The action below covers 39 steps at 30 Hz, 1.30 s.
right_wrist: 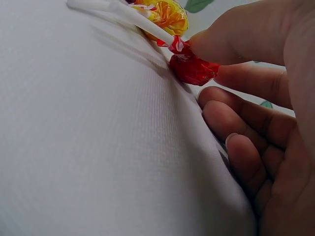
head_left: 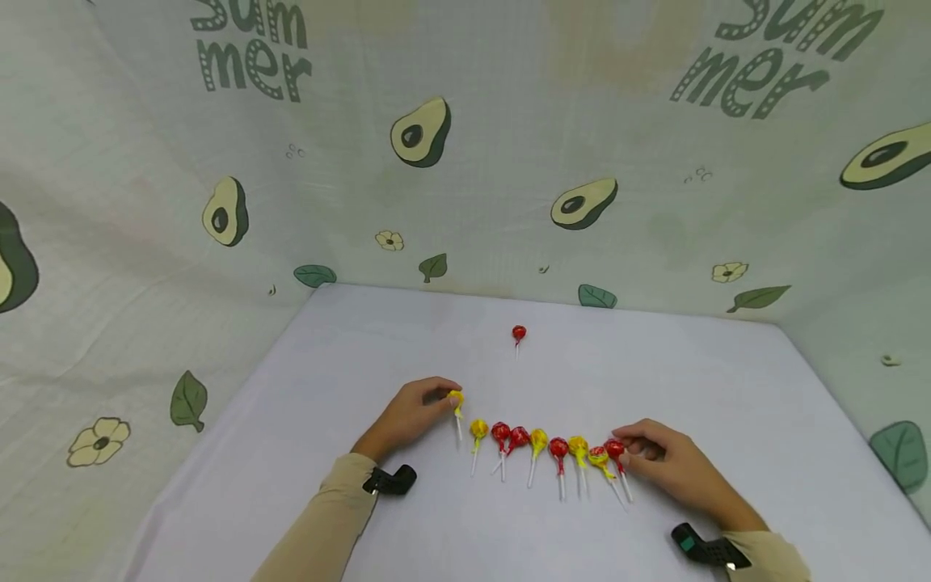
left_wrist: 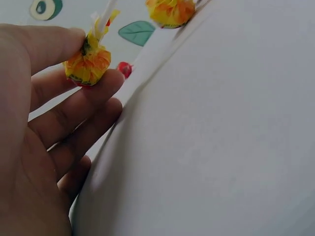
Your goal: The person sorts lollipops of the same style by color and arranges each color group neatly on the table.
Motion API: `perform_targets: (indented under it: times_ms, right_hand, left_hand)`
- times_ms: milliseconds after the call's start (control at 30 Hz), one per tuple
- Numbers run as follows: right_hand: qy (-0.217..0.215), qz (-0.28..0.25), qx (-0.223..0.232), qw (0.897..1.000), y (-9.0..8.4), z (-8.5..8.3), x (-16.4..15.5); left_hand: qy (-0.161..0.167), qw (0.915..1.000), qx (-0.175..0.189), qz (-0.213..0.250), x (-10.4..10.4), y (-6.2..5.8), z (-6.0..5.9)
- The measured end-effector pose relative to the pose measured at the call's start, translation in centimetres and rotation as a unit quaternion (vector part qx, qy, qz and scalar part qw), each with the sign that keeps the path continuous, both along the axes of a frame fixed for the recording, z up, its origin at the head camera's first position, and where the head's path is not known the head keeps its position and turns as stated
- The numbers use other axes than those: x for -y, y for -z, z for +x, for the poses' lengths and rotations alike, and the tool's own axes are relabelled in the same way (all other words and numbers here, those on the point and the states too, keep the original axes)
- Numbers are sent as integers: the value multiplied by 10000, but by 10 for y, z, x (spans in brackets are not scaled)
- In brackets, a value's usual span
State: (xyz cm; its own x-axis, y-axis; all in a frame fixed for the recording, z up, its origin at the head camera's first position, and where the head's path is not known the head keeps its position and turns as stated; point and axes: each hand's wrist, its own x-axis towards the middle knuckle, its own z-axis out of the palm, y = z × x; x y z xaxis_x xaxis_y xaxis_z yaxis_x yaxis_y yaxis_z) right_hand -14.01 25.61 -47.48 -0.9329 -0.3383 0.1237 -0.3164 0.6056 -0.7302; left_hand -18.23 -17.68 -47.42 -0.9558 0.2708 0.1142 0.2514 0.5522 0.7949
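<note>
My left hand (head_left: pixel 419 411) pinches a yellow-wrapped lollipop (head_left: pixel 456 397) between thumb and fingers, its white stick pointing toward me in the head view. In the left wrist view the thumb presses the twisted wrapper of this yellow lollipop (left_wrist: pixel 88 66). At the right end of a row of lollipops, my right hand (head_left: pixel 672 461) pinches a red lollipop (head_left: pixel 614 448) by its head; the right wrist view has this red lollipop (right_wrist: pixel 193 69) close over the white cloth. Right beside it lies a yellow-and-red lollipop (head_left: pixel 599 457).
Between the hands, several red and yellow lollipops lie side by side, including a yellow one (head_left: pixel 478 428) and a red one (head_left: pixel 558 448). Farther back, a single red lollipop (head_left: pixel 519 332) lies on the white table (head_left: pixel 407 331). A printed curtain (head_left: pixel 494 178) hangs behind.
</note>
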Motion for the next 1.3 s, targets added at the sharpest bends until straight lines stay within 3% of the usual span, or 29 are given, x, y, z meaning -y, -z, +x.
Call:
perform_targets:
  times_ms: [300,467,667,967,1300]
  right_hand:
    - [-91,-128,-65,9999,2,-1,-2]
    - [-196,-15,-151,9997,0,-1,0]
    - [-184,136,-144,9996,-3,-3,1]
    - [-161,69,-94,9998,3,-1,0]
    - [-233,202,-201,9993,2,-5,-1]
  left_hand:
    - [30,9998,-83,203,-11,-3,3]
    - [-110,9990,-120,428,-13,-2,3]
    - [-292,9986,49,447,-16,-9,-2]
    - [-589,9976,248,278,-24,-17,-20]
    - [-691,9975,133,80,-42,-24,-34]
